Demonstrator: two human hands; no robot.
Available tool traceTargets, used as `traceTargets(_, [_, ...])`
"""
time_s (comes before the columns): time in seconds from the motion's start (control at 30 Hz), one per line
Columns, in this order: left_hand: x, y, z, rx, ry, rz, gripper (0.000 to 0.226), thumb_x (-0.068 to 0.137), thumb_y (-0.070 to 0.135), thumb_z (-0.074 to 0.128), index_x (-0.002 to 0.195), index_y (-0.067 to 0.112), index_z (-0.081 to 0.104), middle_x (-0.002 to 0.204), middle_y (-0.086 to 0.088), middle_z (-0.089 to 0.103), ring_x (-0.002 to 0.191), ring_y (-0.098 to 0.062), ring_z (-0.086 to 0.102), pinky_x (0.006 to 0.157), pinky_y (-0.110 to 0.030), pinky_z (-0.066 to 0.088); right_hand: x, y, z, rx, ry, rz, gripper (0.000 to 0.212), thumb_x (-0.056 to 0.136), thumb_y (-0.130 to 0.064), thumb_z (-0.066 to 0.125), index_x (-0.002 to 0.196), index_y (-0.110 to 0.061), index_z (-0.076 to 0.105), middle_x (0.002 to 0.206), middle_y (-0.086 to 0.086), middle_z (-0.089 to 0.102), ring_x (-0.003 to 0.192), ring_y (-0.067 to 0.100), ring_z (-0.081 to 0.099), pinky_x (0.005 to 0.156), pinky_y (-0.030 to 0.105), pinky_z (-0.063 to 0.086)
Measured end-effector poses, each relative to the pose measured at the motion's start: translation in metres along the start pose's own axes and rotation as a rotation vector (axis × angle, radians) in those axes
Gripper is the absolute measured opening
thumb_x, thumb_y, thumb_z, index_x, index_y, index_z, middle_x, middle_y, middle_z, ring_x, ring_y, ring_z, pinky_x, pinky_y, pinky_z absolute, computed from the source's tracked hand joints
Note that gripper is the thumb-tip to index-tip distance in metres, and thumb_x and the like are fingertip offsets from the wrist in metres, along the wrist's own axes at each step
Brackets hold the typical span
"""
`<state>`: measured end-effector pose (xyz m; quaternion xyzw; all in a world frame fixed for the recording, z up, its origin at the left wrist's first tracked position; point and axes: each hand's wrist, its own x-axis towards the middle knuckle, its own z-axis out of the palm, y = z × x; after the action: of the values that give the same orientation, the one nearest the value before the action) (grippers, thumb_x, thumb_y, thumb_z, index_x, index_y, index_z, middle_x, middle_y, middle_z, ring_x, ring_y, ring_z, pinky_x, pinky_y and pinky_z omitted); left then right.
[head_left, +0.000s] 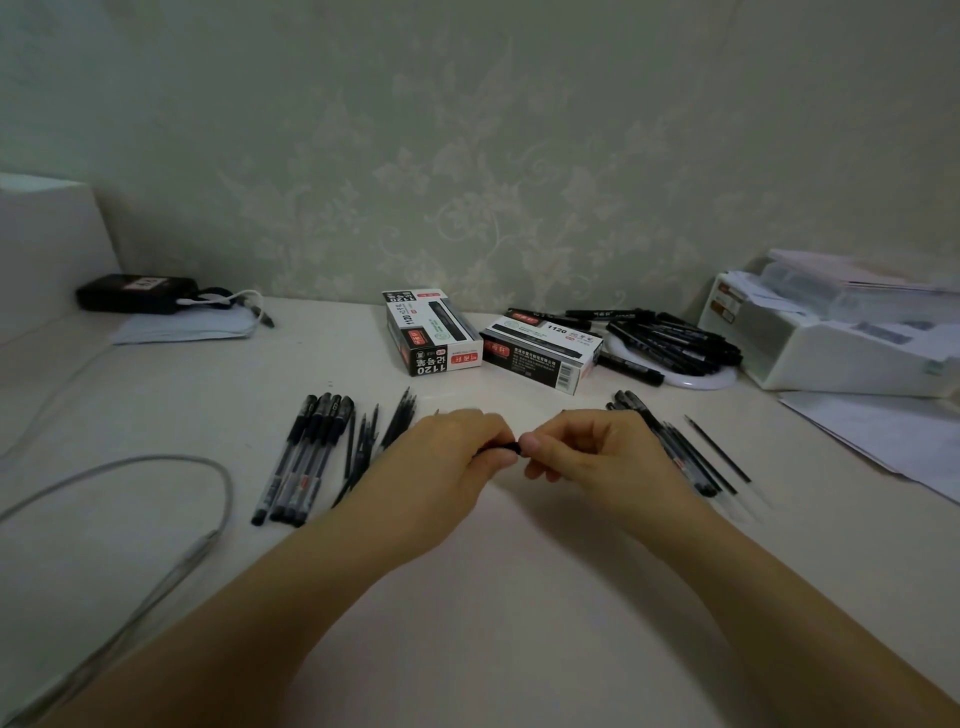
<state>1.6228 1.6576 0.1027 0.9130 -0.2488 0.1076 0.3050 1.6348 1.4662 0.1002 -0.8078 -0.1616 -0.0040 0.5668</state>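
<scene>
Both my hands meet over the middle of the white table (493, 571). My left hand (447, 467) grips a black pen (503, 447), most of it hidden inside the fist. My right hand (587, 457) pinches the short black end that shows between the two hands. To the left lies a row of assembled black gel pens (301, 457), with several thin black refills (371, 441) beside them. To the right lie more pens and refills (691, 457), partly hidden by my right hand.
Two black-and-white marker boxes (434, 332) (540, 353) stand at the back, a heap of black markers (670, 340) on a white disc beside them. A white tray of papers (831, 338) sits far right. A grey cable (156, 493) loops left; a black box (135, 293) is back left.
</scene>
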Motion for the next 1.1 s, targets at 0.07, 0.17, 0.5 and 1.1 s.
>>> traceTargets(0.07, [-0.001,-0.0006,-0.001,0.0,-0.042,-0.027,0.025,0.1,0.032,0.042,0.093,0.025,0.064,0.075,0.009,0.059,0.072,-0.005,0.056,0.069,-0.027,0.047,-0.001,-0.0011,-0.0012,0.01,-0.011,-0.01,0.011,0.08,-0.028,0.077,0.084,-0.018,0.078,0.076,0.0,0.076,0.068,0.007,0.066,0.068,0.016,0.053])
traceTargets(0.17, [-0.0004,-0.0021,0.0003,-0.008,-0.028,-0.042,0.027,0.101,0.034,0.04,0.094,0.025,0.064,0.071,0.01,0.056,0.07,-0.005,0.054,0.067,-0.027,0.046,-0.0009,-0.0033,-0.0021,0.06,0.001,-0.02,0.012,0.079,-0.014,0.08,0.09,-0.017,0.077,0.081,0.001,0.076,0.074,0.01,0.07,0.072,0.019,0.056])
traceTargets(0.5, [-0.0008,-0.0035,0.0016,0.014,0.038,0.016,0.021,0.1,0.033,0.044,0.097,0.026,0.063,0.069,0.015,0.05,0.067,-0.002,0.05,0.062,-0.023,0.04,-0.0004,-0.0051,0.0006,-0.036,0.004,0.041,0.02,0.088,-0.037,0.068,0.081,-0.02,0.075,0.073,0.0,0.075,0.063,0.006,0.064,0.061,0.012,0.049])
traceTargets(1.1, [-0.0021,-0.005,0.0019,0.038,0.03,0.005,0.017,0.1,0.035,0.042,0.105,0.029,0.057,0.07,0.015,0.051,0.066,-0.003,0.051,0.058,-0.025,0.041,0.0013,-0.005,0.0029,0.0,-0.002,0.124,0.027,0.083,-0.05,0.068,0.092,-0.025,0.073,0.084,-0.006,0.076,0.067,0.003,0.066,0.062,0.016,0.051])
